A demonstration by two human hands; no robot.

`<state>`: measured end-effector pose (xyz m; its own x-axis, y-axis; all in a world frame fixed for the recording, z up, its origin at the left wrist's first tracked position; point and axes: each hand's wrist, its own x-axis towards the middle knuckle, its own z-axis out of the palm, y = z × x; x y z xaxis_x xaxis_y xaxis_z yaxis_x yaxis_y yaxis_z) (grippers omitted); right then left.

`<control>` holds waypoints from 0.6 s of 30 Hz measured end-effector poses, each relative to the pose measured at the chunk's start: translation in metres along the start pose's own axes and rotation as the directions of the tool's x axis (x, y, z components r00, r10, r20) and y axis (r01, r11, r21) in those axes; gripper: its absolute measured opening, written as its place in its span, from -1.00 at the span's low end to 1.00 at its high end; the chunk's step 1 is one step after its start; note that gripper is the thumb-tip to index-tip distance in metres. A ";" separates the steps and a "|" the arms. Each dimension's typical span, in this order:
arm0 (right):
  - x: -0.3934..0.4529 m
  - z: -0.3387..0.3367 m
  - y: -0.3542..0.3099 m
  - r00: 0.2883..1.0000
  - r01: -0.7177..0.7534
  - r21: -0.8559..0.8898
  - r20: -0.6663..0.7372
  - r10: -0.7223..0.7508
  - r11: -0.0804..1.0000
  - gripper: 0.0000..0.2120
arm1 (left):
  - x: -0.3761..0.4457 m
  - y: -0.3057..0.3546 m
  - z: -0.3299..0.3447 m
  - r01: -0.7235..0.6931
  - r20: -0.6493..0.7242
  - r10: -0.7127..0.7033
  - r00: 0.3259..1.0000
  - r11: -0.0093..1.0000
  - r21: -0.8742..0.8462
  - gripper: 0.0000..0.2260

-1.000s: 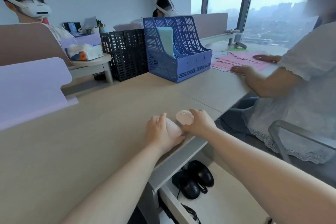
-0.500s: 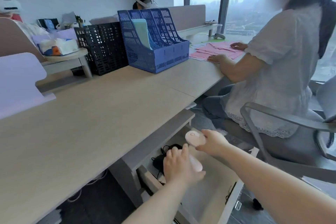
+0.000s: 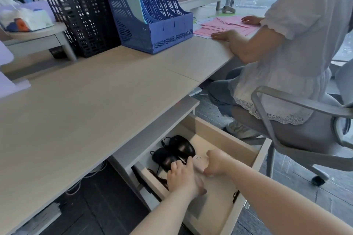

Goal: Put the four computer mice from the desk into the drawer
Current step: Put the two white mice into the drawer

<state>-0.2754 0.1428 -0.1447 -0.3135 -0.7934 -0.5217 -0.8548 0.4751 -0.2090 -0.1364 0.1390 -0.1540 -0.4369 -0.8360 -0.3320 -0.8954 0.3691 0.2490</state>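
The drawer under the desk stands pulled out. Two black wired mice lie at its back left, one behind the other. Both my hands are down inside the drawer. My right hand curls around a pale pink mouse resting on the drawer floor. My left hand is palm down beside the nearer black mouse, closed over a second pale pink mouse, of which only a blurred edge shows. No mouse is left on the desktop.
A blue file rack and a black one stand at the back of the desk. To the right a person sits on a grey chair, hands on pink papers. A tissue box sits far left.
Both hands carried the pink mice from the desk's edge down into the open drawer. The view has swung right and downward.
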 end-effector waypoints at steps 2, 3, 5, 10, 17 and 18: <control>0.002 0.002 0.000 1.000 0.013 -0.009 -0.021 -0.013 1.000 -0.50 | 0.003 0.000 0.004 0.006 -0.009 -0.006 1.000 1.000 0.016 -0.09; 0.003 0.004 0.000 0.999 0.017 -0.009 -0.031 -0.017 1.000 -0.51 | 0.005 0.000 0.005 0.006 -0.022 -0.006 1.000 1.000 0.021 -0.11; 0.005 0.008 0.000 0.999 0.025 -0.021 -0.045 -0.026 0.999 -0.53 | 0.008 0.000 0.009 -0.004 -0.046 0.006 0.999 0.999 0.037 -0.17; 0.008 0.013 0.002 0.999 0.035 -0.056 -0.032 -0.037 0.998 -0.52 | 0.012 0.000 0.014 -0.020 -0.065 0.027 0.998 0.995 0.097 -0.22; 0.010 0.016 0.002 0.997 0.055 -0.039 -0.051 -0.057 0.998 -0.46 | 0.018 0.002 0.025 0.024 -0.133 -0.007 0.991 0.992 0.123 -0.16; 0.011 0.016 0.003 0.997 0.052 -0.041 -0.050 -0.054 0.998 -0.46 | 0.019 0.002 0.025 0.026 -0.135 -0.008 0.991 0.991 0.132 -0.14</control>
<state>-0.2745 0.1414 -0.1641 -0.2872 -0.8361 -0.4674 -0.8861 0.4172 -0.2018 -0.1483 0.1338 -0.1829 -0.4138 -0.8863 -0.2078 -0.9101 0.3971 0.1182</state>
